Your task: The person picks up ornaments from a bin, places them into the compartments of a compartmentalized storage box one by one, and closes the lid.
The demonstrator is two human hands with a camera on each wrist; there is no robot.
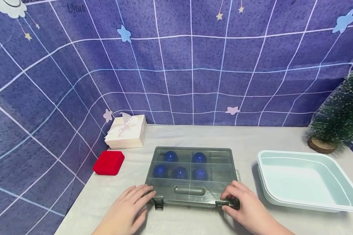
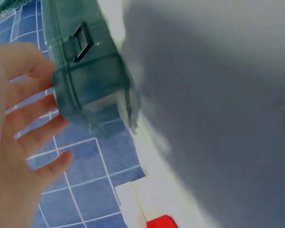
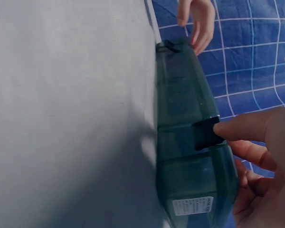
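Observation:
A clear grey-green plastic compartment case (image 1: 191, 191) lies flat with its lid down. Several shiny blue balls (image 1: 180, 172) show through the lid. My left hand (image 1: 129, 207) rests its fairly straight fingers on the case's front left corner, near the left latch (image 2: 83, 42). At the front right, my right hand (image 1: 244, 204) pinches the right latch (image 3: 208, 134): the thumb lies on its face, and curled fingers bear on the lid's edge. The undersides of the right fingertips are partly hidden.
A pale blue plastic tray (image 1: 309, 206) stands right of the case. Behind it is a small artificial fir tree (image 1: 341, 114). To the left are a red box (image 1: 109, 163) and a white ribboned gift box (image 1: 126, 132). A blue gridded cloth (image 1: 179, 81) hangs behind.

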